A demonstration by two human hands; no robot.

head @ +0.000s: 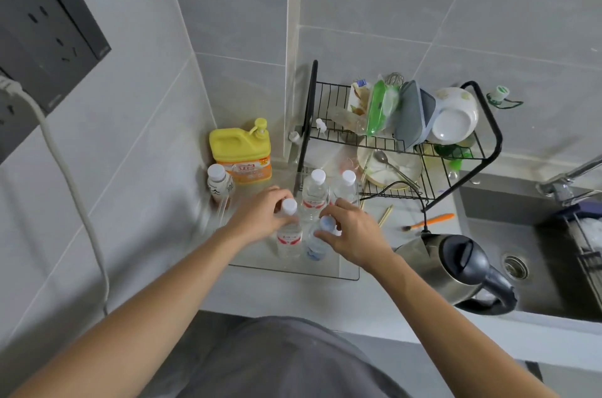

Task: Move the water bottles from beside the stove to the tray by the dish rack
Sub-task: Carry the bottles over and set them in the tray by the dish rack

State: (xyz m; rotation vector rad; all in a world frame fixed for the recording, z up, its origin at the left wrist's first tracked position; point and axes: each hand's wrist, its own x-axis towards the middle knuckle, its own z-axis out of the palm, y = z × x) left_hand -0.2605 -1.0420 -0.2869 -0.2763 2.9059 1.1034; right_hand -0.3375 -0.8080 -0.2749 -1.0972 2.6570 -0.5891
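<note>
Two bottles stand upright at the near side of the clear tray [325, 275]. The left hand [260, 217] grips the red-labelled bottle [289, 234]; the right hand [350, 233] clasps the blue-labelled one [317, 243] (both below the caps). Two more bottles [314, 191] stand farther back, beside the rack [456, 169].

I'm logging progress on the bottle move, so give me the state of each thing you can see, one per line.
Red-label bottle: upright in tray, capped, left hand around its neck.
Blue-label bottle: upright in tray, right hand gripping its top.
Two rear bottles: upright, capped, untouched.
Clear tray: on counter, holding four bottles.
Kettle: lid closed.
Soap jug: upright.
</note>
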